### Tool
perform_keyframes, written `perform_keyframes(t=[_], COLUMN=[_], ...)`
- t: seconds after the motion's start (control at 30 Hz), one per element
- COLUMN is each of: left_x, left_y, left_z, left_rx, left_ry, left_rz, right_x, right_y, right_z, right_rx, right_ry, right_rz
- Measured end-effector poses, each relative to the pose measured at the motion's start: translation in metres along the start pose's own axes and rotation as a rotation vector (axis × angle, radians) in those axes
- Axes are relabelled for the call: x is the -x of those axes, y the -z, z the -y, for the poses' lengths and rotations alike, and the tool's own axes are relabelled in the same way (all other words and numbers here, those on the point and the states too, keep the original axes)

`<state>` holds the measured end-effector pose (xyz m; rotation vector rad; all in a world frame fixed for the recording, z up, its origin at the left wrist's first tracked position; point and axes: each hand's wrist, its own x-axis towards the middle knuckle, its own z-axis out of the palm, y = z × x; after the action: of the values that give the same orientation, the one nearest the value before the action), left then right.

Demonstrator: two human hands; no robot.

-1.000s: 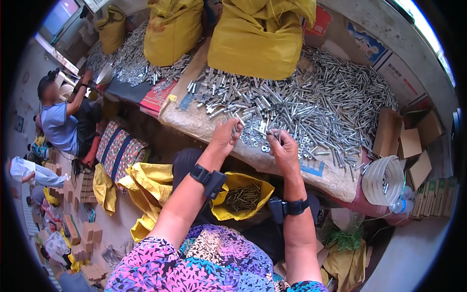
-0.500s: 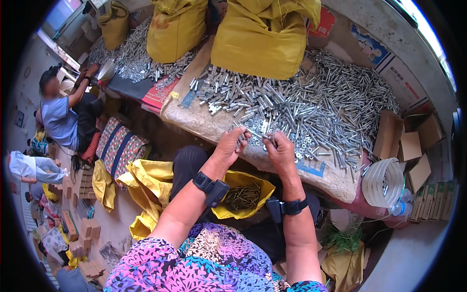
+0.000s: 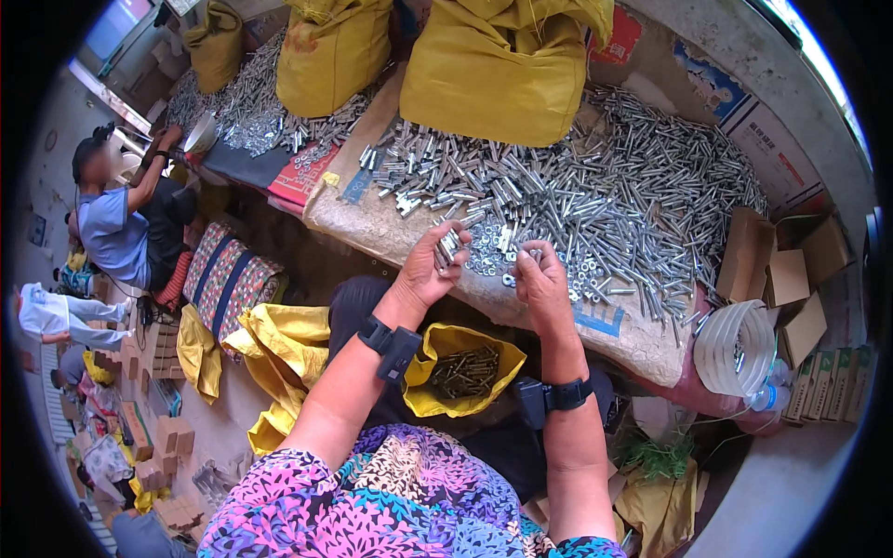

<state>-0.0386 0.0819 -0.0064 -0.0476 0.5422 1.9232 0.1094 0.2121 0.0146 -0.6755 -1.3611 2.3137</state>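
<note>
My left hand [image 3: 430, 268] holds a small bundle of silver bolts [image 3: 449, 245] upright between fingers and thumb. My right hand [image 3: 541, 282] is raised beside it, pinching a small silver nut [image 3: 534, 253] at the fingertips. Both hands hover over the near edge of a workbench [image 3: 400, 232] heaped with silver bolts and nuts [image 3: 595, 195]. Below my wrists, in my lap, an open yellow bag [image 3: 465, 370] holds dark assembled bolts. Each wrist wears a black band.
Large yellow sacks [image 3: 502, 65] stand at the bench's back. Cardboard boxes [image 3: 786, 270] and a white bowl [image 3: 739, 349] sit at right. At left a person in a blue shirt [image 3: 116, 228] works at another bolt heap [image 3: 242, 102]. Small boxes [image 3: 167, 437] lie on the floor.
Both hands have lifted off the bolt heap and drawn back toward me. The left hand now holds bolts up, and the right has brought a nut beside them.
</note>
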Motion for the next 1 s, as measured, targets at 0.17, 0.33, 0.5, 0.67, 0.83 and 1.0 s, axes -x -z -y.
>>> perform_keyframes(t=[0.17, 0.33, 0.5, 0.67, 0.83, 1.0], left_x=[-0.011, -0.031, -0.036, -0.033, -0.026, -0.006], left_y=[-0.013, -0.008, -0.009, -0.011, -0.003, -0.009], left_z=[-0.014, -0.018, -0.024, -0.022, -0.022, -0.005], left_rx=[-0.586, -1.158, -1.871, -2.057, -1.916, -1.649], left_ry=[-0.103, -0.343, -0.434, -0.338, -0.362, -0.373], left_rz=[-0.333, -0.365, -0.453, -0.450, -0.400, -0.233], right_x=[-0.004, -0.005, -0.006, -0.004, -0.005, -0.010], right_y=[0.008, 0.007, 0.007, 0.007, 0.005, -0.002], right_z=[-0.004, -0.006, -0.003, 0.004, 0.004, -0.006], right_rx=[0.123, 0.130, 0.027, -0.170, -0.155, -0.080], right_ry=[0.113, 0.143, 0.094, 0.045, 0.038, 0.196], right_rz=[-0.041, -0.068, -0.072, -0.035, 0.000, -0.062])
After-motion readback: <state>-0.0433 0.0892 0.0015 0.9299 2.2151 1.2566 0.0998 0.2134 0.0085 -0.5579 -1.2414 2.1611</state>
